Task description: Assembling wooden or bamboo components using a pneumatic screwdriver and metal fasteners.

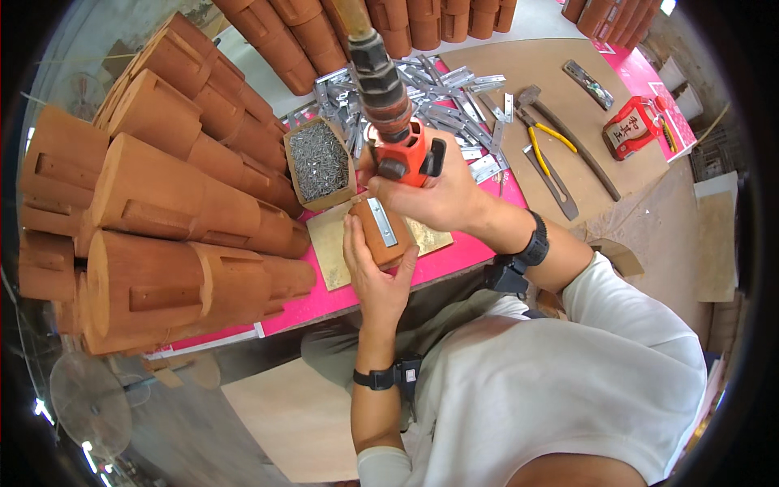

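My left hand (pixel 377 280) is closed round a reddish-brown block (pixel 381 253), holding it on a pale board (pixel 331 264) at the table's near edge. A narrow silver metal plate (pixel 381 222) with holes lies along the block's top. Above the far end of that block, my right hand (pixel 442 191) grips a red-and-black power driver (pixel 398 154). The driver stands upright, its upper end reaching toward the top of the view. Its lower tip is hidden behind the tool and my hand, so I cannot tell whether it touches the plate.
An open box of small screws (pixel 319 162) stands left of the driver. Beyond it lie loose metal plates (pixel 454 105). Large brown cylindrical pieces (pixel 162 276) are stacked left and behind. At right are a hammer (pixel 568 138), yellow-handled pincers (pixel 552 154) and a red container (pixel 633 130).
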A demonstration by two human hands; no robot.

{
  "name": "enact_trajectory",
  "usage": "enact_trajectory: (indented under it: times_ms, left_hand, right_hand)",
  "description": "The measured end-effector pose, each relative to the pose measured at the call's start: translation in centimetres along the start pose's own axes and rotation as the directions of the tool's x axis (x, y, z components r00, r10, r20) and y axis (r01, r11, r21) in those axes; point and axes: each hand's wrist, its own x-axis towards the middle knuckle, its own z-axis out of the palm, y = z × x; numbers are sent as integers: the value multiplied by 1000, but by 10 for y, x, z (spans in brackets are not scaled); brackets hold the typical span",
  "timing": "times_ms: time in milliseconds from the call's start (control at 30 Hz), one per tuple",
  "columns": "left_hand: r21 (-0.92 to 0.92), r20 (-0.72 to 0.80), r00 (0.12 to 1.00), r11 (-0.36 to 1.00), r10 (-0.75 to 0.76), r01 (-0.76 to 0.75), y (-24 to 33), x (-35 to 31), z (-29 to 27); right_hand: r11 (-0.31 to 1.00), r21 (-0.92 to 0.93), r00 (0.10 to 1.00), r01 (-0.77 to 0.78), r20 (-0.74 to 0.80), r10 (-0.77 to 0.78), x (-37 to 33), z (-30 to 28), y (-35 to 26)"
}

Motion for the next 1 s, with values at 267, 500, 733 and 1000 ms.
enact_trajectory:
  times_ms: [267,500,733,1000]
  left_hand:
    - [517,403,914,834,-39,-193,61,57,-24]
    - [345,481,872,934,-90,-94,48,73,-44]
    - [-133,567,790,920,-234,369,7,66,-55]
    - [-404,572,797,779,-193,479,-3,60,-51]
  right_hand:
    - [967,-204,987,-151,-89,135,-28,-45,56]
    - [970,-231,987,-77,-156,41,-40,-53,69]
    - [975,-201,987,-96,-143,67,-37,-58,72]
    - [986,-156,991,-61,-130,40,-39,-62,76]
